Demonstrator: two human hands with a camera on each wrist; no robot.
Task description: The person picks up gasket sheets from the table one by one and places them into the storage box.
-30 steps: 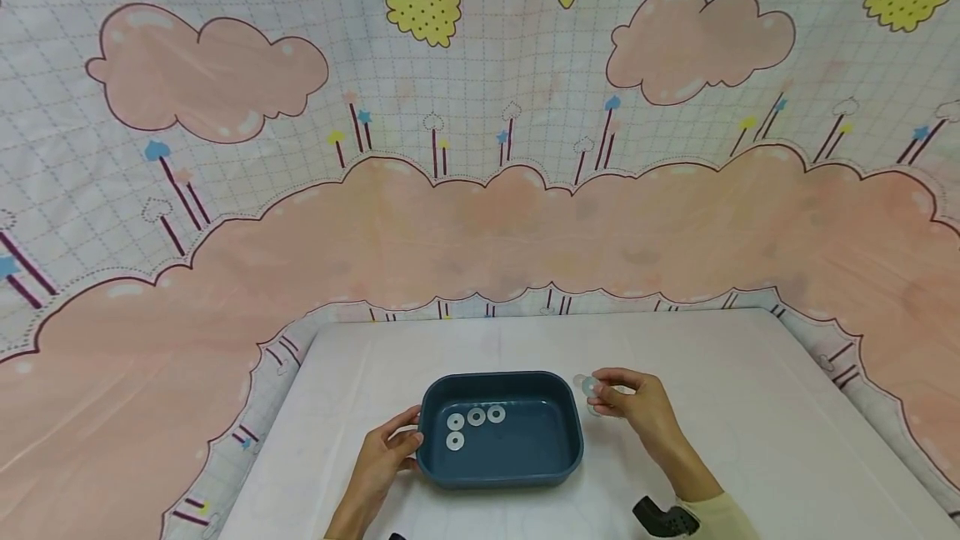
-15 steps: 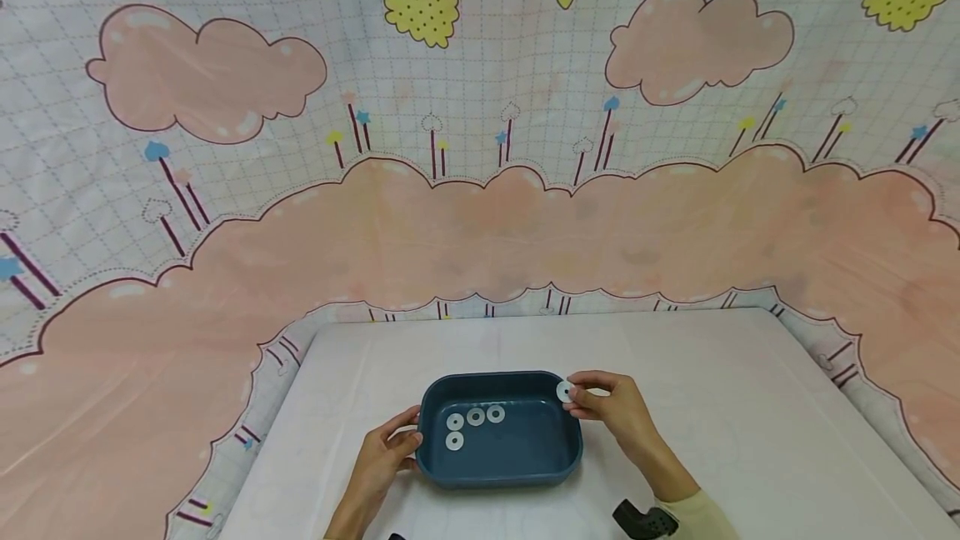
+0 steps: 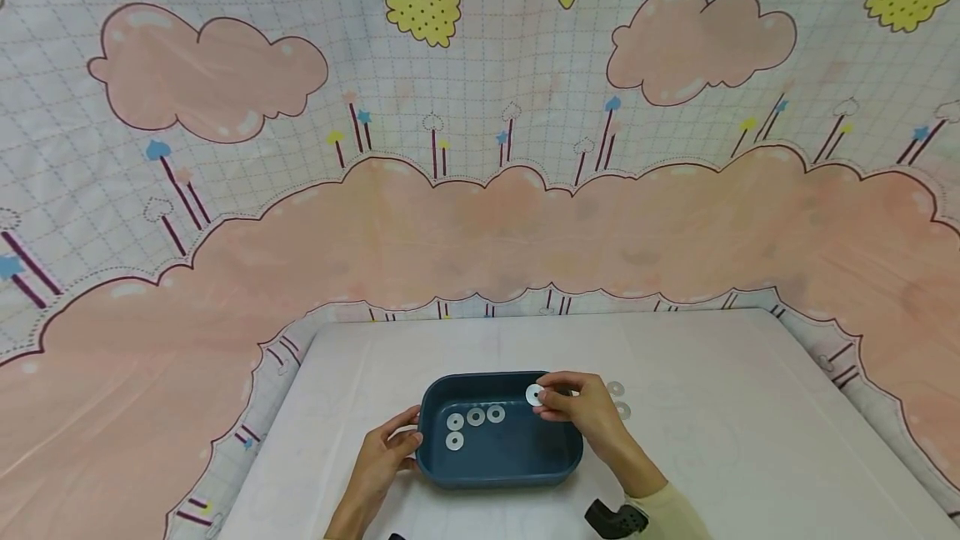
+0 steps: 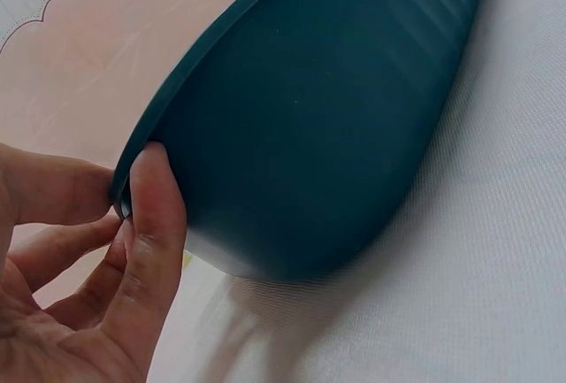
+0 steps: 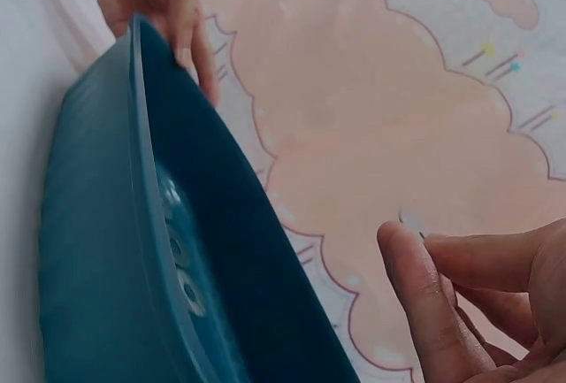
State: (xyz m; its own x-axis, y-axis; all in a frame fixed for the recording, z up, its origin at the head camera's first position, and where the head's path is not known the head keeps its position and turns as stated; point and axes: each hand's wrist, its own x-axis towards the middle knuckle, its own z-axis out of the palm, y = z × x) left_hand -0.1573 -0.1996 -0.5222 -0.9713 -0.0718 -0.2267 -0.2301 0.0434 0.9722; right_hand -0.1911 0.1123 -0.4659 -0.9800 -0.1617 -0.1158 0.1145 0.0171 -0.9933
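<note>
A dark blue rectangular tray (image 3: 517, 469) stands on the white table, with several pale washers (image 3: 476, 417) lying flat at its left inside. My left hand (image 3: 378, 452) grips the tray's left end; in the left wrist view the thumb (image 4: 157, 206) lies against the outer wall below the rim and the other fingers are on the far side. Over the tray's back right corner, my right hand (image 3: 581, 402) pinches a flat washer (image 3: 533, 395) between thumb and fingers. From the right wrist camera only this washer's thin edge (image 5: 410, 222) shows above the fingertips.
Two more washers (image 3: 616, 388) lie on the white tabletop (image 3: 720, 407) right of the tray, just beyond the right hand. A cloth (image 3: 480, 232) printed with clouds hangs behind the table. A black device (image 3: 615, 518) is strapped at the right wrist.
My right hand has lifted a washer from the table at the right and carried it left over the tray. Left hand, tray and the washers inside stay put.
</note>
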